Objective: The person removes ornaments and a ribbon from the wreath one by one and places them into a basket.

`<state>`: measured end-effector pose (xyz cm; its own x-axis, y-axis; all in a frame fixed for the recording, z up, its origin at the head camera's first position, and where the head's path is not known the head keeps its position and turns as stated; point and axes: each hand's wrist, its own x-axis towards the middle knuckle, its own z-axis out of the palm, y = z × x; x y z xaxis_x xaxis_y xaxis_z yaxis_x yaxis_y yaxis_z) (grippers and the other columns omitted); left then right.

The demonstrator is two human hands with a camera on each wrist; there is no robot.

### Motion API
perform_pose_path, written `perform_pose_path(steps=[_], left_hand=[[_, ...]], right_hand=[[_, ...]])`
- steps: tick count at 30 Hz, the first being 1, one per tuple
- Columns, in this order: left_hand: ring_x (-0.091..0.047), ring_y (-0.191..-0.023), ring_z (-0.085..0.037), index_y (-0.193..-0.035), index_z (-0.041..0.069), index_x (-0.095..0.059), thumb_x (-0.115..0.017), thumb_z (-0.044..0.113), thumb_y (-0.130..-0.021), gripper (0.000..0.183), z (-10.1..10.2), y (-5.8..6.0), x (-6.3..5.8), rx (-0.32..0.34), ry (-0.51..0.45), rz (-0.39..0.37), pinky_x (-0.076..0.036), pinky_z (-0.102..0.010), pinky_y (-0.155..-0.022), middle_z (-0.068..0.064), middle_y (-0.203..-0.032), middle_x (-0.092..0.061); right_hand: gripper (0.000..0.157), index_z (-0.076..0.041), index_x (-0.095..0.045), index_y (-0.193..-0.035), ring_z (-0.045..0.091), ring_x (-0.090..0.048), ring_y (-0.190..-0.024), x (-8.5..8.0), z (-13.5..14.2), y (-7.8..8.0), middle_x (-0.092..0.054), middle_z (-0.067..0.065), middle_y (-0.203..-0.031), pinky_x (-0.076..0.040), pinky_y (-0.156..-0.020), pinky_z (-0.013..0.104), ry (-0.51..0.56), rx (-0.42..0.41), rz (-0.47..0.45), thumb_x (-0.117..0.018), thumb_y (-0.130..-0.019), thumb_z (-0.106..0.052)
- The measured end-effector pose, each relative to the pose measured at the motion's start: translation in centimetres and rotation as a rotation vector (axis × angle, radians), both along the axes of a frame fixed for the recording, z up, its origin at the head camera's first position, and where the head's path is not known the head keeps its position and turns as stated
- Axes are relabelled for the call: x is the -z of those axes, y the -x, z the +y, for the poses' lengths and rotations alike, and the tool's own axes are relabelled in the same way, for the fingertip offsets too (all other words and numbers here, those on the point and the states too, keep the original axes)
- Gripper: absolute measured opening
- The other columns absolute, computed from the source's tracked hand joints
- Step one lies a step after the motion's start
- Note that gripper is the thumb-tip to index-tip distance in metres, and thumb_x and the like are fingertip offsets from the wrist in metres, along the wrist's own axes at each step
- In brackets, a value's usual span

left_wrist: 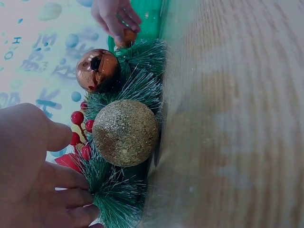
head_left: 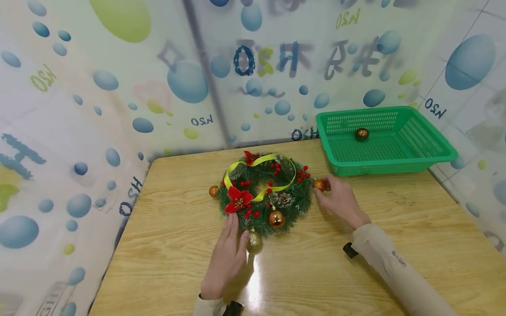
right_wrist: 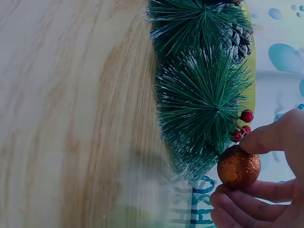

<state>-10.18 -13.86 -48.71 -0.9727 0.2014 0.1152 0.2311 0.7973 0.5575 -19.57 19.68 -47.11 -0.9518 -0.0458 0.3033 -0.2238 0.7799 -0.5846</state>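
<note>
A green Christmas wreath (head_left: 302,199) lies on the wooden table, dressed with red berries, a pine cone (head_left: 283,200), a red poinsettia (head_left: 238,199) and a loop of yellow ribbon (head_left: 233,169). At its right edge my right hand (head_left: 341,197) pinches a glittery orange bauble (right_wrist: 239,167) between thumb and fingers. My left hand (head_left: 226,256) rests with extended fingers against the wreath's front left, below the poinsettia. Beside its thumb sits a gold glitter bauble (left_wrist: 126,133). A shiny copper bauble (head_left: 276,219) lies on the front greenery, and another orange bauble (head_left: 214,191) is at the left edge.
A green plastic basket (head_left: 395,164) stands at the back right with one shiny brown bauble (head_left: 361,134) inside. Behind the table (head_left: 170,210) hangs a curtain (head_left: 253,114) printed with bubbles and letters. Dark straps show at both wrists.
</note>
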Motion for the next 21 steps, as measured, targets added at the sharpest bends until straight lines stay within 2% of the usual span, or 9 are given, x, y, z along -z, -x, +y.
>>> perform_pose_path(steps=[4,14,21], left_hand=[[-0.017,-0.156,-0.039,-0.158,-0.005,-0.02,-0.037,0.039,-0.11,0.068,0.0,0.0,0.0,0.0,-0.006,0.002,-0.022,-0.053,-0.127,-0.021,-0.167,-0.016],[-0.017,-0.156,-0.038,-0.158,-0.005,-0.02,-0.037,0.04,-0.111,0.068,-0.1,0.0,0.1,0.003,-0.016,0.003,-0.022,-0.052,-0.127,-0.02,-0.167,-0.016],[-0.019,-0.155,-0.041,-0.157,-0.007,-0.022,-0.036,0.04,-0.111,0.068,-0.1,0.1,0.3,0.006,-0.022,0.022,-0.023,-0.055,-0.126,-0.023,-0.166,-0.019]], right_hand=[[0.026,0.003,-0.066,-0.107,0.03,-0.065,-0.083,-0.4,-0.1,0.1,-0.069,0.016,-0.091,-0.055,-0.071,0.042,0.001,-0.001,-0.001,-0.071,-0.091,-0.016],[0.032,0.004,-0.066,-0.114,0.034,-0.065,-0.089,-1.4,-0.5,0.3,-0.07,0.019,-0.099,-0.056,-0.075,0.047,-0.011,-0.01,-0.009,-0.069,-0.093,-0.02],[0.032,0.003,-0.067,-0.115,0.036,-0.066,-0.089,-1.9,-0.6,0.4,-0.071,0.018,-0.098,-0.057,-0.074,0.048,-0.017,-0.033,0.038,-0.07,-0.093,-0.02]])
